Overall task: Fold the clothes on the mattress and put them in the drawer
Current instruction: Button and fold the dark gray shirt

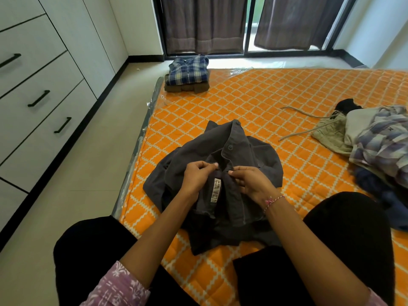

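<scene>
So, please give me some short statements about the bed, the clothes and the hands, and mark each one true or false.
1. Both hands, the left hand and the right hand, pinch the dark grey shirt near its collar. True.
2. The checked shirt lies on top of a folded brown garment. True.
3. The folded stack sits inside an open drawer. False: it sits at the far corner of the orange mattress, and the drawers look closed.
4. No clothes remain unfolded. False: a loose pile lies at the right.
5. The grey shirt is fully buttoned and folded. False: it lies rumpled, with its label showing.
</scene>
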The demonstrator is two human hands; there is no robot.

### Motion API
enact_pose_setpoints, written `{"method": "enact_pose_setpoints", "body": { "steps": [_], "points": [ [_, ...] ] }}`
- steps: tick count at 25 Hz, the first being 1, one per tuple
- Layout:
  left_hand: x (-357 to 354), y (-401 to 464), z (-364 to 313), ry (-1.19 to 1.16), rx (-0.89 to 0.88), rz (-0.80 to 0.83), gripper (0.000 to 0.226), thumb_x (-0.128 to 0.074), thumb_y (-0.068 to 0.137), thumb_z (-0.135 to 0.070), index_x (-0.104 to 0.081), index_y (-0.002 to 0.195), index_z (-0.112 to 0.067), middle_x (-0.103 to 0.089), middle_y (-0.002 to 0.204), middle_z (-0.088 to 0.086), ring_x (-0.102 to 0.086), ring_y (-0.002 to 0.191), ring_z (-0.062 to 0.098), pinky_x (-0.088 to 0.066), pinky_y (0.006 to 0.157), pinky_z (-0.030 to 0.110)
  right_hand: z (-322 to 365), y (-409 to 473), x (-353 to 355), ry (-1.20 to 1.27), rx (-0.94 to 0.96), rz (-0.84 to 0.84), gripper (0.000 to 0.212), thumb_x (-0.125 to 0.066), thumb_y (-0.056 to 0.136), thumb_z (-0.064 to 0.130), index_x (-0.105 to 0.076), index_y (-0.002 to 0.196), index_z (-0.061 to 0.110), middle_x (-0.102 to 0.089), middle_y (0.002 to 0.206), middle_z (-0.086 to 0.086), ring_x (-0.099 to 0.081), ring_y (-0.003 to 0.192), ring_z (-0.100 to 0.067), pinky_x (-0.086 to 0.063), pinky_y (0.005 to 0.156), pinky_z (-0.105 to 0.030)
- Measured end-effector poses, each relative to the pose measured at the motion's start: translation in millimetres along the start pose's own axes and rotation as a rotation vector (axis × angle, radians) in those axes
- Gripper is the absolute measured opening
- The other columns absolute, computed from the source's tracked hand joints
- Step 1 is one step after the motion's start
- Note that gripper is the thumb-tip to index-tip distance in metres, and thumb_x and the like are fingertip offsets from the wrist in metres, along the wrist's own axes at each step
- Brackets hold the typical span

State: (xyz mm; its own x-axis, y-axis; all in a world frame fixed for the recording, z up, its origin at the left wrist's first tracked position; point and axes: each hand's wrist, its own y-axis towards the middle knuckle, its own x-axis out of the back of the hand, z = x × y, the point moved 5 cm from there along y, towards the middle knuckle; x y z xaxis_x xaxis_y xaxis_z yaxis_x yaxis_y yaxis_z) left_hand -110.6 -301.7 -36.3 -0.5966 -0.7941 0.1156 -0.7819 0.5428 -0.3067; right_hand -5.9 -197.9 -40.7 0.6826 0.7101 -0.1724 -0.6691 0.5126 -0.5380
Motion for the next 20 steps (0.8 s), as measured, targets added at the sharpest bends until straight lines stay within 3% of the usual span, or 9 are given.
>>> {"method": "enact_pose_setpoints", "body": {
  "steps": [4, 9, 13, 17, 19, 20],
  "points": [
    [1.9, 2.1, 6.7, 0.07, -0.029, -0.06, 0.015, -0.074, 0.08, -0.011, -0.064, 0.069, -0.009, -0.067, 0.075, 0.006, -0.064, 0.072, 0.013, -0.049, 0.064, 0.021, -5.0, 6.3, 3.6, 0.046, -0.022, -0.138, 0.015, -0.055, 0.084, 0.001, -0.059, 0.072, 0.008, -0.056, 0.075, -0.008, -0.055, 0.067, -0.019, -0.045, 0.062, -0.029],
    [6.0, 2.8, 6.3, 0.205, -0.028, -0.006, 0.014, -0.072, 0.078, -0.004, -0.071, 0.067, -0.013, -0.069, 0.08, 0.009, -0.066, 0.086, 0.022, -0.053, 0.079, 0.029, -5.3, -2.8, -3.7, 0.026, 0.032, -0.036, 0.022, -0.054, 0.088, -0.007, -0.062, 0.073, 0.006, -0.063, 0.073, -0.007, -0.061, 0.067, -0.015, -0.054, 0.055, -0.021],
    [6.6, 0.7, 2.6, 0.237, -0.032, 0.049, 0.017, -0.067, 0.083, -0.005, -0.067, 0.069, -0.014, -0.065, 0.079, 0.003, -0.062, 0.083, 0.016, -0.05, 0.075, 0.023, -6.9, -3.9, -3.3, -0.052, 0.077, -0.018, 0.019, -0.054, 0.088, -0.009, -0.065, 0.081, 0.005, -0.065, 0.079, -0.008, -0.064, 0.073, -0.016, -0.055, 0.056, -0.018],
    [8.8, -3.4, -1.9, 0.194, -0.033, 0.054, 0.016, -0.063, 0.088, -0.005, -0.064, 0.073, -0.011, -0.062, 0.076, 0.0, -0.06, 0.078, 0.012, -0.045, 0.064, 0.014, -13.5, 0.8, -5.4, -0.09, 0.107, -0.082, 0.021, -0.053, 0.089, -0.007, -0.066, 0.08, 0.008, -0.067, 0.082, -0.009, -0.064, 0.076, -0.019, -0.055, 0.069, -0.025],
    [9.0, -5.3, -1.7, 0.226, -0.019, 0.072, 0.011, -0.061, 0.09, -0.01, -0.065, 0.08, -0.011, -0.062, 0.085, 0.001, -0.058, 0.094, 0.019, -0.047, 0.072, 0.019, -17.5, 0.5, -7.6, -0.045, 0.086, -0.043, 0.019, -0.052, 0.089, -0.006, -0.066, 0.085, 0.006, -0.067, 0.084, -0.01, -0.065, 0.078, -0.018, -0.055, 0.071, -0.026],
    [8.6, -5.3, -1.2, 0.319, -0.013, 0.071, 0.009, -0.06, 0.092, -0.015, -0.066, 0.085, -0.013, -0.061, 0.097, 0.003, -0.052, 0.107, 0.023, -0.045, 0.084, 0.026, -18.1, -0.4, -7.8, -0.043, 0.085, -0.021, 0.018, -0.052, 0.089, -0.006, -0.067, 0.089, 0.005, -0.067, 0.086, -0.01, -0.065, 0.08, -0.017, -0.055, 0.074, -0.027]
  ]
}}
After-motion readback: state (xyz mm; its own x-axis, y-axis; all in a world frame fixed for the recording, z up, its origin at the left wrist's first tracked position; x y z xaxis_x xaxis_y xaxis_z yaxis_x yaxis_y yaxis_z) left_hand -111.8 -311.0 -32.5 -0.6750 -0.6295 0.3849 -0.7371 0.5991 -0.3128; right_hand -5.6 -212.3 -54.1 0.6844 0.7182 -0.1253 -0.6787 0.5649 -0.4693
